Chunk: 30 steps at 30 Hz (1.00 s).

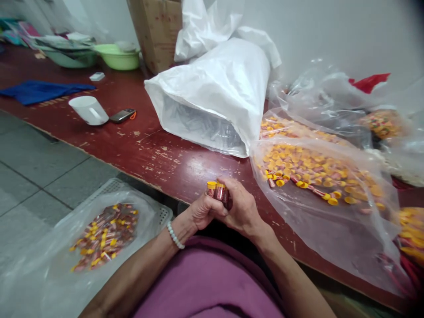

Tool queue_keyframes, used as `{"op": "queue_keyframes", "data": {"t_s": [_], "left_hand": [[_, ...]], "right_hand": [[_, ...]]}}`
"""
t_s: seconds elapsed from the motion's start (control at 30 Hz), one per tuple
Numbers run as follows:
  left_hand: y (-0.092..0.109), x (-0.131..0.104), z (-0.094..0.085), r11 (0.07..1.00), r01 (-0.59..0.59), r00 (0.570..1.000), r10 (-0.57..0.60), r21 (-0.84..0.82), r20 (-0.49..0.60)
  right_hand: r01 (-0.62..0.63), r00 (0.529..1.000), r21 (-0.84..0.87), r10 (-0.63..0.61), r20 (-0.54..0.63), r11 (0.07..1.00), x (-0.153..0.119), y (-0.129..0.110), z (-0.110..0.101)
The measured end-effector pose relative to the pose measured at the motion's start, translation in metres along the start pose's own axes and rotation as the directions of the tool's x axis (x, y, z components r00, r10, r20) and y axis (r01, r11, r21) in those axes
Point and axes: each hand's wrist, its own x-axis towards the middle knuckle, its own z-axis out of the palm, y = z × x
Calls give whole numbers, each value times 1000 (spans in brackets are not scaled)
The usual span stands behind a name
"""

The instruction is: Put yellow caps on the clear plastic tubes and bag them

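Note:
Just beyond my lap, my two hands meet around a few small dark red printed tubes (221, 192), at least one with a yellow cap (211, 183). My left hand (206, 211), with a pale bead bracelet at the wrist, is closed around them from the left. From the right, my right hand (243, 207) grips the same tubes, its fingers curled over their far side. The lower ends of the tubes are hidden in my palms. To the right, a clear plastic bag (318, 225) holds many yellow caps and red-wrapped pieces on the dark red table (142, 154).
A white sack (228, 75) lies mouth toward me, clear tubes inside. At left are a white mug (88, 109), a phone (122, 115), a blue cloth (43, 90) and green basins (119, 57). Below, a plastic-lined crate (164, 216) holds yellow-capped tubes (104, 236).

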Motion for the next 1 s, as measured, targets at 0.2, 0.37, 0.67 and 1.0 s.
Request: {"op": "queue_keyframes", "data": {"t_s": [0.2,0.37,0.67,1.0], "left_hand": [[3,-5,-2,998,21,1000,-20,-58,19],[0,-8,-11,994,10,1000,-11,-110,-4],[-8,-25,-30,979,-21,999,16,-205,-28],[-1,-50,-34,971,-228,945,203,-73,-255]], "right_hand": [[-104,991,97,95,97,990,2,-2,4],[-164,982,166,144,125,972,3,-2,13],[28,980,95,-46,192,995,14,-12,30],[-316,934,509,169,314,801,-3,-30,61]]}}
